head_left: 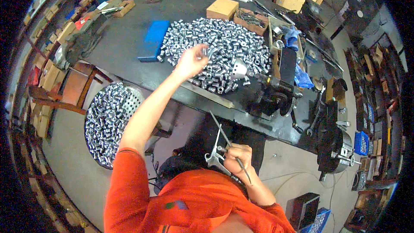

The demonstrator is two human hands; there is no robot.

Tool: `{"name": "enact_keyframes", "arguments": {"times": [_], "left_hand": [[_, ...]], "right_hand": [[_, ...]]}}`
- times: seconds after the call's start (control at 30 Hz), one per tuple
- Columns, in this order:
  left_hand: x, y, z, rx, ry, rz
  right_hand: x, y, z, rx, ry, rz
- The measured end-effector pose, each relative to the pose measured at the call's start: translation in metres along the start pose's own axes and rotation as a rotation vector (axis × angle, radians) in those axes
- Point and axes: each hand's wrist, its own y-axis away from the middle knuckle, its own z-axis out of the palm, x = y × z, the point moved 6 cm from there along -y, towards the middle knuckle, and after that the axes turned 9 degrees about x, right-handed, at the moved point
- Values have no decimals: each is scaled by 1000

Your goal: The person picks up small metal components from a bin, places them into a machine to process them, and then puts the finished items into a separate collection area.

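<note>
Over a heap of small shiny metal sleeves [233, 39] on the dark workbench [116, 39], my left hand [192, 63] is stretched out. Its thumb and fingers pinch what looks like one metal sleeve [205, 52]. Close to my body, my right hand [238, 157] is wrapped round a thin, dark file [223, 134], whose narrow end points up toward the bench. A silver air blow gun [213, 159] is against the same hand; whether the fingers also grip it, I cannot tell. Right of the heap, a cone-shaped metal head with holes [239, 69] sits on a bench-mounted device [276, 92].
A round perforated tray [133, 102] of similar sleeves stands left below the bench, beside a wooden chair [79, 86]. A blue box [154, 41] borders the heap. Behind are a wooden block [222, 8] and a tool tray [271, 34]. A chuck machine [338, 151] stands right.
</note>
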Motion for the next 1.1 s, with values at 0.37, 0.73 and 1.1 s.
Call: {"name": "enact_keyframes", "arguments": {"times": [0.37, 0.73, 1.1], "left_hand": [[-65, 94, -169, 226, -38, -227], [-181, 182, -265, 161, -983, -424], [-179, 182, -234, 108, -1321, -316]], "right_hand": [[27, 28, 9, -25, -89, 190], [19, 21, 21, -116, -118, 215], [32, 35, 21, -114, -51, 291]]}}
